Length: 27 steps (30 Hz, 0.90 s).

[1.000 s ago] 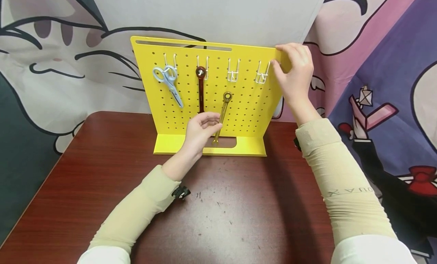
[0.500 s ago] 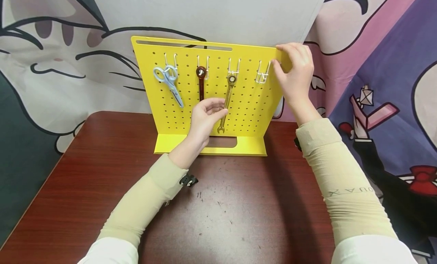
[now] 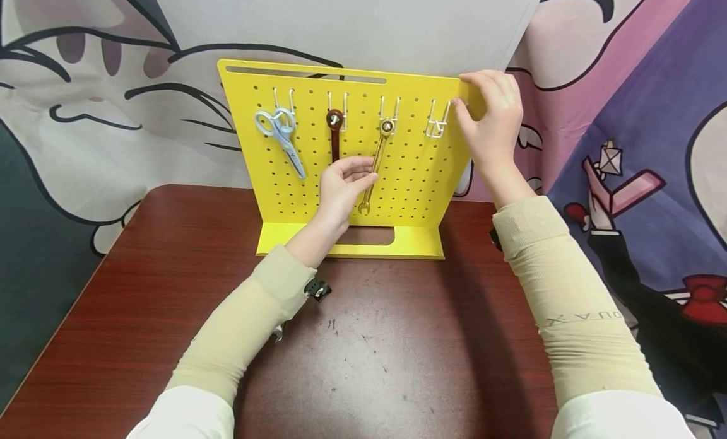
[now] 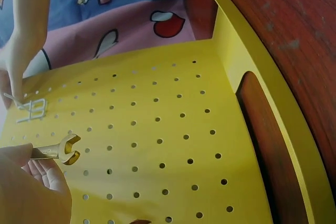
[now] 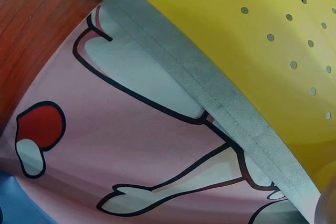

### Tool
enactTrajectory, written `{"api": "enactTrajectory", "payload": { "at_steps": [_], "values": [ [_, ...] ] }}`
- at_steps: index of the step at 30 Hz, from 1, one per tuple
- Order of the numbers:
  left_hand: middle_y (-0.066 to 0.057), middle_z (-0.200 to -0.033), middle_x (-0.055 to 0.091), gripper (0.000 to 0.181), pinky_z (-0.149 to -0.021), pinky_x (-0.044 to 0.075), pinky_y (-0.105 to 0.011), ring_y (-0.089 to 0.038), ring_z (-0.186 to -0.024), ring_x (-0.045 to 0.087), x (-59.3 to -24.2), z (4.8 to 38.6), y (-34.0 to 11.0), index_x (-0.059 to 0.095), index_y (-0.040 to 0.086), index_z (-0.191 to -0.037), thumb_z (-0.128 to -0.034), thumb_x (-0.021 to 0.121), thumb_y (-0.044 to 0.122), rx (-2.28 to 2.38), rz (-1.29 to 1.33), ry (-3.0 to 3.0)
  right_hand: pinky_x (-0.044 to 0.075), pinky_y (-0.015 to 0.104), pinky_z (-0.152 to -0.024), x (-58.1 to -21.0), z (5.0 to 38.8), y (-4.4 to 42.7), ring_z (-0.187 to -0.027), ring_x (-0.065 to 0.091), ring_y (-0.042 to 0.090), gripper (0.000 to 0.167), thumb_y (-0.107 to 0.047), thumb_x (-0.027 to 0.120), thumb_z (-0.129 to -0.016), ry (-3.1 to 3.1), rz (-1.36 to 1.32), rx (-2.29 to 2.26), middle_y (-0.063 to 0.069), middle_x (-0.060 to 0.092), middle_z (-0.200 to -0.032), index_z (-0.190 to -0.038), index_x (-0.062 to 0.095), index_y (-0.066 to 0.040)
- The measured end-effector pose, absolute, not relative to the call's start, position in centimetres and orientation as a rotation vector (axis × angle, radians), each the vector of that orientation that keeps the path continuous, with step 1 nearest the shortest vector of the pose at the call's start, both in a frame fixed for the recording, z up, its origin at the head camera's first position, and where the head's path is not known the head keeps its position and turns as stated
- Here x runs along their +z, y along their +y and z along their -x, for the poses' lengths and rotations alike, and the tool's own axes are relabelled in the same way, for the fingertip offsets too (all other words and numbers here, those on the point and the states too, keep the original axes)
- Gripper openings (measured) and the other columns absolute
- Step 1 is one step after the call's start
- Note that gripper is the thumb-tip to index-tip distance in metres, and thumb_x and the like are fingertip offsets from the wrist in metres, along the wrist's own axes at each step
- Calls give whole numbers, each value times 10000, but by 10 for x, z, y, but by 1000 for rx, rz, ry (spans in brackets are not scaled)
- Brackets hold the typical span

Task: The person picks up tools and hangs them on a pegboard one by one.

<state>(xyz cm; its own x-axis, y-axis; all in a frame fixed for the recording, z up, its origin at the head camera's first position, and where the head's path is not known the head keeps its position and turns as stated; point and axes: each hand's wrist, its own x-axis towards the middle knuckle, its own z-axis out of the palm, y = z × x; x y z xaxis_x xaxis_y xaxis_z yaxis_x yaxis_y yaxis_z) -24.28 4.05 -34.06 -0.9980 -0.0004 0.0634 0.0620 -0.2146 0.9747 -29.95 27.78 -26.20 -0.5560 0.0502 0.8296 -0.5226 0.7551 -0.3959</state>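
My left hand (image 3: 341, 190) pinches the gold wrench (image 3: 377, 164) between thumb and fingers; its ring end lies over the third white hook (image 3: 389, 116) of the yellow pegboard (image 3: 420, 174). In the left wrist view the wrench's open jaw end (image 4: 68, 149) sticks out past the fingers of the left hand (image 4: 37, 182). My right hand (image 3: 493, 120) grips the board's upper right edge, beside the fourth hook (image 3: 436, 127). Light blue scissors (image 3: 282, 136) and a dark red wrench (image 3: 335, 136) hang on the two left hooks.
The pegboard's yellow base (image 3: 420, 242) stands on a dark red wooden table (image 3: 397, 338). Cloth with cartoon prints (image 3: 187, 123) hangs behind and to the right. A white panel (image 3: 352, 23) is behind the board's top.
My left hand has raised the gold wrench up and slightly right, from below the third hook until its ring overlaps the hook. The right hand has stayed at the board's edge.
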Motion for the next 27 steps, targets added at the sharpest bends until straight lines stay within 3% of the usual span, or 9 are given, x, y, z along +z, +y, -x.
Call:
{"api": "enactTrajectory", "payload": {
  "at_steps": [9,16,27],
  "values": [
    [-164,-1164,739,306,-981,591,-254,-72,-926,661,-343,253,46,724,-70,-1240,-935,731,-99,-2385,37,-1945,446,359,-1109,-261,299,279,-1199,613,332,256,-132,772,-956,-2038,-375,766,154,748,-1212,-1198,782,-50],
    [-135,-1130,734,306,-986,589,-254,-86,-941,655,-346,261,53,716,-84,-1243,-938,721,-105,-2423,17,-1904,446,357,-1112,-262,299,279,-1204,612,326,252,-129,780,-954,-2042,-362,776,151,749,-1210,-1195,785,-54],
    [-209,-1208,728,298,-1002,597,-281,-103,-953,669,-351,266,58,722,-90,-1220,-923,738,-110,-2436,-26,-1853,443,365,-1123,-262,298,278,-1207,615,325,256,-118,791,-940,-2035,-364,789,145,754,-1208,-1188,787,-55]
  ]
}}
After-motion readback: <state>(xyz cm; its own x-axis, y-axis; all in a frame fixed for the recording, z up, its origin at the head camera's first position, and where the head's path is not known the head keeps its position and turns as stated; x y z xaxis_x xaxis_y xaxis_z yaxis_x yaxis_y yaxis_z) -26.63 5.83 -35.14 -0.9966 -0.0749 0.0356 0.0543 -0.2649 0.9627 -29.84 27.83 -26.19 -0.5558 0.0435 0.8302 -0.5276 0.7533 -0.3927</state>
